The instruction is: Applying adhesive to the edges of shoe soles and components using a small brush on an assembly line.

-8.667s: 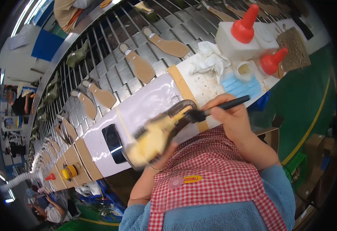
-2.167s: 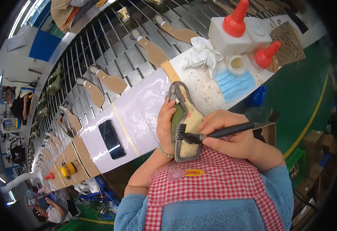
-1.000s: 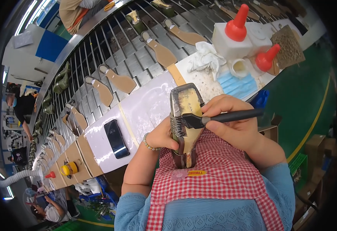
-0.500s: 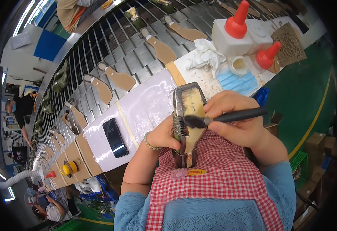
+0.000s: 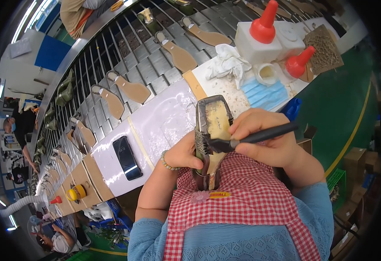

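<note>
A shoe upper (image 5: 217, 116) on a last is held in front of my apron, its pale underside facing up and its dark edges folded over. My left hand (image 5: 185, 152) grips it from the left side, thumb along the near edge. In my right hand (image 5: 266, 141) is a black-handled brush (image 5: 266, 134), held like a pen. The dark brush head lies against the middle of the underside, near its left edge; the tip is hard to make out.
A metal slat conveyor (image 5: 151, 87) carries several tan soles (image 5: 131, 88). On the bench are a phone (image 5: 127, 157), white bottles with red nozzles (image 5: 264, 21), a blue mask (image 5: 265, 92), crumpled white cloth (image 5: 228, 65) and a yellow container (image 5: 76, 192). A person (image 5: 23, 126) stands far left.
The brush head has shifted slightly on the shoe's underside, and my right hand has moved a little with it. The background slides slightly left. Both hands keep their grip.
</note>
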`<state>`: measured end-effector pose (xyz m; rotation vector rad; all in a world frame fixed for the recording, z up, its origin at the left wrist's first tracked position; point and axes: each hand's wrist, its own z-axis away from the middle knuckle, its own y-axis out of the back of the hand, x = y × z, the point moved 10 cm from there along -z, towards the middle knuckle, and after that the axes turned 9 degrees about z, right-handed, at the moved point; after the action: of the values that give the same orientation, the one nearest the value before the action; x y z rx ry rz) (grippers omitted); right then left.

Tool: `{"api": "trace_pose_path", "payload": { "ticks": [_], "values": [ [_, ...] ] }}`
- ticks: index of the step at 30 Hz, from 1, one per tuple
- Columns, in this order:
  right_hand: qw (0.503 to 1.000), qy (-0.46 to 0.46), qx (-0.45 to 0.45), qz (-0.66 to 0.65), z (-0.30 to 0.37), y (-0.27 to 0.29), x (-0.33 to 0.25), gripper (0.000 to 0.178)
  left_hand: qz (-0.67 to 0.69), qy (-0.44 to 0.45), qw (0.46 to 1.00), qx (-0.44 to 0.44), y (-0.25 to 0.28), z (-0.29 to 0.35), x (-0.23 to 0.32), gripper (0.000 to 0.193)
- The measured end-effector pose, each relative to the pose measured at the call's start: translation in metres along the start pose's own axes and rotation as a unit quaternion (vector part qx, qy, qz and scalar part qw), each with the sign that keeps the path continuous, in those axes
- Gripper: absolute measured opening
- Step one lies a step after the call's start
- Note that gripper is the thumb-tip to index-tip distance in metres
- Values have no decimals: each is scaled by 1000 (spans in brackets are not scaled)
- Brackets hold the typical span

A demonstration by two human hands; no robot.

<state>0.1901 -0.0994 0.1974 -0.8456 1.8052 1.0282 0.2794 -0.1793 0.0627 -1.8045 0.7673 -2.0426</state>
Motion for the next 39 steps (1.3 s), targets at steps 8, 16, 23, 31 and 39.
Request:
{"api": "trace_pose_path", "payload": {
  "ticks": [8, 16, 23, 31, 39],
  "values": [
    [986, -95, 128, -55, 11, 60, 26, 18, 12, -27, 999, 44, 16, 16, -7, 100],
    [888, -164, 228, 365, 24, 154, 110, 21, 57, -34, 982, 175, 63, 52, -45, 104],
    [867, -205, 184, 414, 16, 152, 138, 23, 53, -44, 983, 172, 66, 56, -39, 104],
    [896, -281, 337, -72, 74, 174, 189, 22, 74, -55, 976, 199, 72, 54, -43, 110],
    [736, -362, 406, -402, 101, 130, 252, 30, 135, -84, 962, 224, 67, 48, -17, 124]
  ]
}}
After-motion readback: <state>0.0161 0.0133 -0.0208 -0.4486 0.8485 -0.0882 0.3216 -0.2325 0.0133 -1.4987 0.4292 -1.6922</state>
